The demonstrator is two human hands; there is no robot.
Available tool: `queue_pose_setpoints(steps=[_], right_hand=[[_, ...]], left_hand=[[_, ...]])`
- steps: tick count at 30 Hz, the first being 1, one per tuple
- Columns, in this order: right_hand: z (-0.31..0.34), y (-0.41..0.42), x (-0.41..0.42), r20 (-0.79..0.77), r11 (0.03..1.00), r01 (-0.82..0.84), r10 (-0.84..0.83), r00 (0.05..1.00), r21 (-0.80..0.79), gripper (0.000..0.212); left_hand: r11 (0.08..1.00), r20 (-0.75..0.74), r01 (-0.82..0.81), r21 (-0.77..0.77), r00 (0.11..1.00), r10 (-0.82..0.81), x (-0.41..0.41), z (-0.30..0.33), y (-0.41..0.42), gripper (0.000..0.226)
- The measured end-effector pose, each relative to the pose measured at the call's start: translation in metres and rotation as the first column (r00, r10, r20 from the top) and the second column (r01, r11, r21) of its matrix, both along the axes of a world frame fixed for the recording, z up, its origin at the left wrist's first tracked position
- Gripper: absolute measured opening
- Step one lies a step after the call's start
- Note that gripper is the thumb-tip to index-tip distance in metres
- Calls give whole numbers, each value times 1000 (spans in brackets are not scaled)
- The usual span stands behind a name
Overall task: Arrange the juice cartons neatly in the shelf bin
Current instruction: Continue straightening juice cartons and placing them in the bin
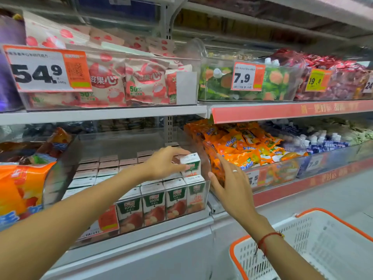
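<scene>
A clear plastic shelf bin point(201, 211) on the lower shelf holds several white-and-green juice cartons point(153, 203) with apple pictures, standing in rows. My left hand point(163, 164) grips one juice carton point(191, 164) sitting on top of the front rows at the bin's right side. My right hand point(232, 184) hovers with fingers spread just right of the bin's right wall, holding nothing. A ring is on one finger and a red string is around that wrist.
A white basket with an orange rim point(302, 215) sits at lower right. Orange snack packets point(238, 146) fill the bin to the right. An orange bag point(22, 184) bulges at the left. Upper shelf bins carry pink pouches point(129, 81) and price tags point(46, 69).
</scene>
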State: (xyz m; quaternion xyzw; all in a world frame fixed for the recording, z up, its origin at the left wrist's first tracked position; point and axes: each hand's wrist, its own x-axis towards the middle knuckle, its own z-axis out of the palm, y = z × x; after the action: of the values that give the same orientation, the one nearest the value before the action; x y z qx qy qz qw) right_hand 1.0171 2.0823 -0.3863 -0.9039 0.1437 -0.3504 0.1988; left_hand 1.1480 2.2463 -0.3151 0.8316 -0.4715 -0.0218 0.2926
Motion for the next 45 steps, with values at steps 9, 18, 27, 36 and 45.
queue_pose_setpoints(steps=[9,18,27,36,45], right_hand=[[-3,-2,1,-22,1000,2,-2,1000,-9,57],[-5,1,1,0,1000,-2,2,1000,12,56],[-5,0,2,-4,1000,0,0,1000,13,57],[-6,-1,3,-6,1000,3,-3,1000,18,57],[-5,0,2,-16,1000,8,-8,1000,15,57]], left_hand=[[955,206,-95,279,978,37,3,-16,-12,33],[947,269,-139,289,961,59,9,-11,-15,30],[958,84,-38,283,996,15,27,-1,-18,26],[906,358,-292,308,918,174,37,-10,-27,41],[810,376,-261,524,925,55,41,4,-33,40]])
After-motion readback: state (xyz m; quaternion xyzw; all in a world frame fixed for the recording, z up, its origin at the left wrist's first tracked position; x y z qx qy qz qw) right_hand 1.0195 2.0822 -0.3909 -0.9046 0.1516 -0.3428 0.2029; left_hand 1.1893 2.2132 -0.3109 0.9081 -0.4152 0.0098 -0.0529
